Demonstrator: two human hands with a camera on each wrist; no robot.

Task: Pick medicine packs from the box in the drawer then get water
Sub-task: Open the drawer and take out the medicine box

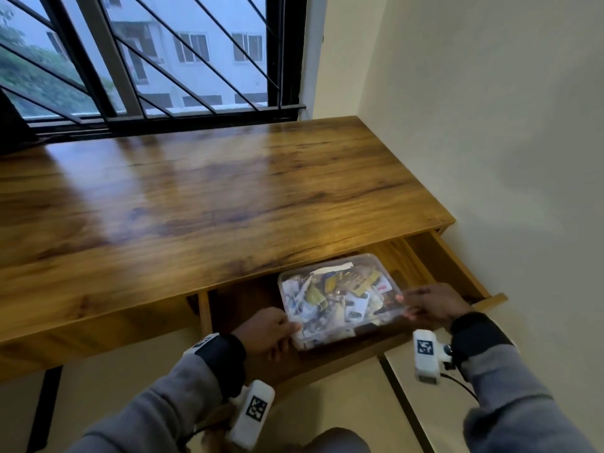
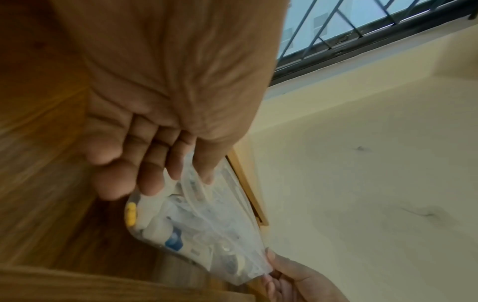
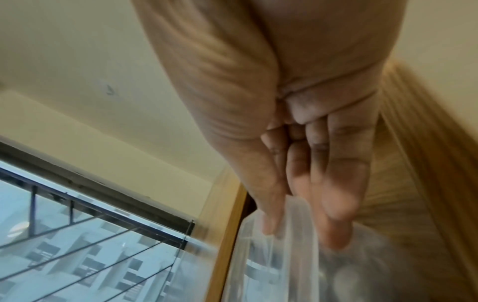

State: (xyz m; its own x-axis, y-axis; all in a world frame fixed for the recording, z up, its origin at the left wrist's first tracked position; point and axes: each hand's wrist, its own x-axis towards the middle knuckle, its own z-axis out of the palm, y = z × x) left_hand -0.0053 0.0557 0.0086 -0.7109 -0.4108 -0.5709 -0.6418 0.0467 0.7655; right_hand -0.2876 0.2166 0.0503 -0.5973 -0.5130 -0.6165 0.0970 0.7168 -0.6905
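Box (image 1: 340, 299) of medicine packs (in the open drawer (image 1: 451, 266)) gripped between both hands' fingers (image 2: 152, 179).

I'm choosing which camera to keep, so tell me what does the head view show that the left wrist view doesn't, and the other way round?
Only the head view shows the whole desk top, the open drawer, and the box entire, with loose packs under its clear lid. Only the left wrist view shows the left hand from beneath, fingers curled under the box rim and thumb on top, and the ceiling. Both show the box held between left hand and right hand, and the barred window.
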